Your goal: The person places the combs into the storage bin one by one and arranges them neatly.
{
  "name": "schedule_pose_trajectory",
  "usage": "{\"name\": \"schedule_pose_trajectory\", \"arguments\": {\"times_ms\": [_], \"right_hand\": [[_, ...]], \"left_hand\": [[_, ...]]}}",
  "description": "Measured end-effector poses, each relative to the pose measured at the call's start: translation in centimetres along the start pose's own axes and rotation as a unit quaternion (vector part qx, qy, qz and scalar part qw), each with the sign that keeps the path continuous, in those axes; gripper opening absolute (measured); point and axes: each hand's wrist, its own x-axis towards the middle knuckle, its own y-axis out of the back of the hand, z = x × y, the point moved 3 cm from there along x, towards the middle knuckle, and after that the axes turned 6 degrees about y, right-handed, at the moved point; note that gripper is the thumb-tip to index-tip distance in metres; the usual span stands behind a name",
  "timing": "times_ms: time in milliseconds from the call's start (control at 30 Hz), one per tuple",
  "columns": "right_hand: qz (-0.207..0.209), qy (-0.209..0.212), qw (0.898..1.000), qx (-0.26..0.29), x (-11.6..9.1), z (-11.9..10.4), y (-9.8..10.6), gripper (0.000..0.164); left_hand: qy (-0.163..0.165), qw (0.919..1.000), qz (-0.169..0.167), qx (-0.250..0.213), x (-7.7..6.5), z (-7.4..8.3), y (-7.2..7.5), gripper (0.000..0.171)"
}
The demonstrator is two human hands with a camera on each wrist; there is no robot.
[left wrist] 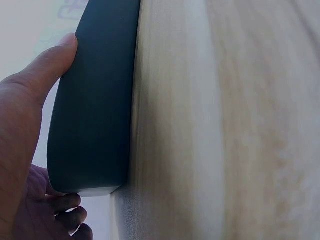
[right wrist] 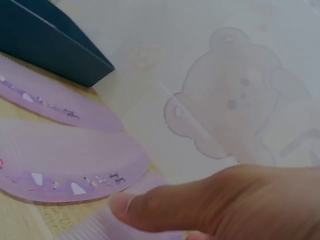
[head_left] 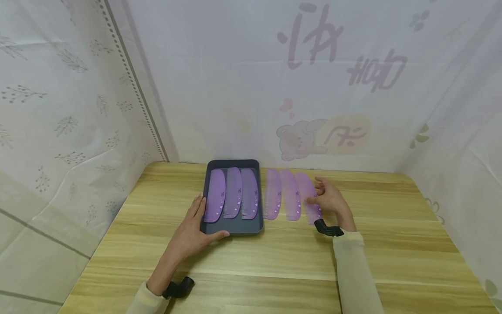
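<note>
A dark blue-grey tray (head_left: 235, 229) lies on the table with three purple combs (head_left: 215, 196) side by side in it. My left hand (head_left: 192, 231) holds the tray's near left corner, thumb on the front wall (left wrist: 95, 110) and fingers along the left side. To the right of the tray, three more purple combs lie in a row: one (head_left: 272, 194) nearest the tray, a middle one (head_left: 290, 194) and a rightmost one (head_left: 303, 181). My right hand (head_left: 331, 198) grips the rightmost comb across its width; its thumb partly covers the comb (right wrist: 95, 225), and the fingertips are hidden in the right wrist view.
The wood-grain table (head_left: 274, 270) meets a white printed cloth (head_left: 235, 87) behind the tray and combs. Printed cloth also hangs at the left and right sides. Each wrist wears a black camera mount, one (head_left: 178, 288) on the left and one (head_left: 327, 228) on the right.
</note>
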Motion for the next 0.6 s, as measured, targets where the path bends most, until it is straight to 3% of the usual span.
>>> {"name": "schedule_pose_trajectory", "arguments": {"times_ms": [400,600], "right_hand": [[0.009,-0.026,0.999,-0.022,-0.2,-0.33,-0.07,0.097],[0.015,-0.013,1.0,-0.025,-0.13,0.11,0.02,0.09]], "left_hand": [[-0.001,1.0,0.001,0.0,0.07,-0.13,-0.05,0.135],[-0.001,1.0,0.0,0.0,0.08,-0.1,-0.12,0.135]]}}
